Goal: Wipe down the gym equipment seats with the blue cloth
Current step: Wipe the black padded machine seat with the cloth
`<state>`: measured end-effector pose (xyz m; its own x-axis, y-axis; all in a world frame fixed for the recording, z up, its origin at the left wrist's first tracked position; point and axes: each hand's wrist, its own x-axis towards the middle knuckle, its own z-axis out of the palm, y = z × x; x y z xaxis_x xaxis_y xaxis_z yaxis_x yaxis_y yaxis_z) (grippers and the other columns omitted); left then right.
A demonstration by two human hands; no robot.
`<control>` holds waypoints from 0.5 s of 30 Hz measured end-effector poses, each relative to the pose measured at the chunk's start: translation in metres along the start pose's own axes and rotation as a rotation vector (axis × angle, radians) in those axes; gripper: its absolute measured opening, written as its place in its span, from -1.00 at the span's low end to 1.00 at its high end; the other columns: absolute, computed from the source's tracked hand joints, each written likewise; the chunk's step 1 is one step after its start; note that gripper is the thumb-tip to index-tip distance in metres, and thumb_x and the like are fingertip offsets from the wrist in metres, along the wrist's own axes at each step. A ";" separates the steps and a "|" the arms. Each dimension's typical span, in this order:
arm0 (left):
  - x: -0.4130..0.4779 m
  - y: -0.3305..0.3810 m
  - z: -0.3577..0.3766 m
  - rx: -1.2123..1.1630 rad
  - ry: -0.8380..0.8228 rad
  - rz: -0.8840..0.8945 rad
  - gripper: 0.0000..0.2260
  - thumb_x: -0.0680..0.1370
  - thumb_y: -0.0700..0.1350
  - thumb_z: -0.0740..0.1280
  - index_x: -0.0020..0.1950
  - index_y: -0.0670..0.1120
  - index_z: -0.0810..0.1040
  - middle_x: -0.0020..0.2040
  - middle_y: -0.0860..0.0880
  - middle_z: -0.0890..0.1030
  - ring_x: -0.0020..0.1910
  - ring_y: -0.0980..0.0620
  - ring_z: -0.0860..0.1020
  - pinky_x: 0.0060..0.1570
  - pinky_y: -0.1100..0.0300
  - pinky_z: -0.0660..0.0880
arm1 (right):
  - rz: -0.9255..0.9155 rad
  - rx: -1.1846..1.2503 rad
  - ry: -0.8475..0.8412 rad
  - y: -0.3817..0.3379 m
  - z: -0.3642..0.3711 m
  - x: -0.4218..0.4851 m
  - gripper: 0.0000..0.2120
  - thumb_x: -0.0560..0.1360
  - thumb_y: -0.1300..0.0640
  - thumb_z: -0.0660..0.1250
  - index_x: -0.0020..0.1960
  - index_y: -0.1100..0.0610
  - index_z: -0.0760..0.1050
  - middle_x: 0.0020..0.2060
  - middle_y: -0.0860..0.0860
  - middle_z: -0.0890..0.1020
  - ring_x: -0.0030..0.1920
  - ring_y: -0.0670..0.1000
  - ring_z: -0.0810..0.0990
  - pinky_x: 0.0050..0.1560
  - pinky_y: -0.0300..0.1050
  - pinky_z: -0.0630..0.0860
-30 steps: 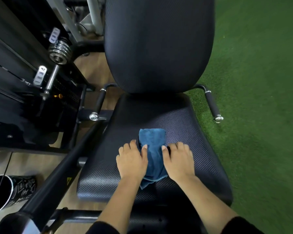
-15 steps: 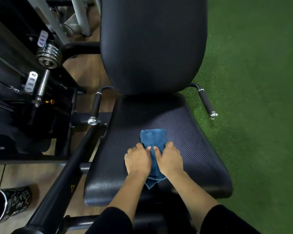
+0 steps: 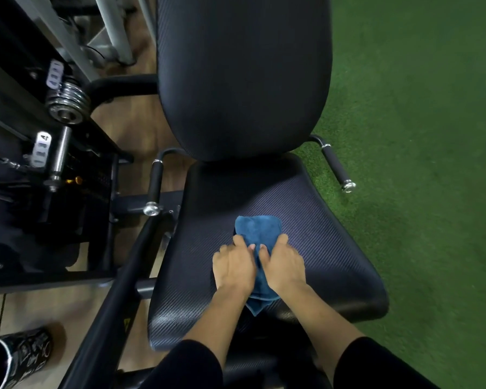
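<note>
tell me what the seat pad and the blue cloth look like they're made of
Seat pad: looks like black vinyl or synthetic leather; fine ribbed weave texture, slight sheen.
Blue cloth: soft fabric, probably microfibre or terry; matte, fuzzy surface, crumples limply.

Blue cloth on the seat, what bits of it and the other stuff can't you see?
- Head view: the middle of the blue cloth is under the left hand and right hand.
- Head view: the back of the seat is hidden by the backrest.
- Head view: the cup is cut off by the left edge.
- Head view: the silver tags are too small to read.
</note>
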<state>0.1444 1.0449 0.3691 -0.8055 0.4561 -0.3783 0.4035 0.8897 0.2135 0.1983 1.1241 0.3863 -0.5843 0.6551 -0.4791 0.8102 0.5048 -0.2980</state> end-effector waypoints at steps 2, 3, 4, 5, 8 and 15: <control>-0.002 -0.001 -0.003 0.050 0.036 0.075 -0.71 0.67 0.05 -0.04 0.13 -0.11 0.33 -0.01 -0.08 0.60 -0.03 -0.04 0.54 -0.01 0.13 0.36 | -0.020 0.001 0.019 0.002 0.000 -0.003 -0.72 0.62 -0.07 0.10 0.08 0.17 0.25 -0.03 0.11 0.58 -0.01 0.11 0.58 0.03 -0.02 0.46; -0.003 -0.001 -0.003 0.074 0.049 0.106 -0.72 0.67 0.05 -0.04 0.14 -0.12 0.32 -0.03 -0.08 0.60 -0.05 -0.04 0.55 -0.02 0.13 0.35 | -0.030 -0.003 0.028 0.002 0.000 -0.004 -0.72 0.62 -0.06 0.09 0.08 0.17 0.24 -0.05 0.10 0.59 -0.03 0.11 0.58 0.01 -0.02 0.47; -0.004 -0.002 -0.003 0.088 0.063 0.134 -0.72 0.67 0.04 -0.02 0.13 -0.13 0.33 -0.07 -0.08 0.61 -0.09 -0.04 0.57 -0.05 0.13 0.36 | -0.043 -0.012 0.037 0.003 0.000 -0.005 -0.73 0.62 -0.06 0.09 0.08 0.16 0.23 -0.07 0.09 0.60 -0.04 0.10 0.59 -0.01 -0.02 0.48; -0.006 -0.003 -0.002 0.089 0.074 0.152 -0.75 0.66 0.03 0.06 0.09 -0.14 0.37 -0.15 -0.08 0.62 -0.18 -0.03 0.58 -0.12 0.13 0.39 | -0.057 -0.025 0.045 0.004 0.001 -0.007 -0.74 0.63 -0.06 0.08 0.08 0.15 0.22 -0.08 0.09 0.61 -0.06 0.10 0.59 -0.01 -0.02 0.50; -0.009 -0.006 0.000 0.080 0.166 0.193 -0.74 0.42 -0.02 0.48 -0.19 -0.14 0.46 -0.54 -0.04 0.49 -0.59 0.01 0.46 -0.48 0.19 0.37 | -0.089 -0.043 0.066 0.005 0.003 -0.011 -0.74 0.63 -0.06 0.05 0.11 0.15 0.21 -0.10 0.09 0.61 -0.08 0.09 0.59 -0.04 -0.04 0.49; -0.035 -0.014 -0.015 -0.082 0.133 0.169 -0.74 0.64 0.02 0.08 0.06 -0.16 0.39 -0.24 -0.13 0.62 -0.29 -0.12 0.58 -0.29 0.09 0.42 | -0.150 -0.025 0.107 -0.001 -0.010 -0.042 -0.72 0.63 -0.04 0.05 0.15 0.17 0.22 -0.09 0.10 0.61 -0.08 0.11 0.60 -0.06 -0.02 0.48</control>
<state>0.1609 1.0165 0.3926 -0.7815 0.5873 -0.2104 0.5053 0.7937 0.3387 0.2219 1.1016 0.4149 -0.7010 0.6270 -0.3398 0.7131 0.6143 -0.3378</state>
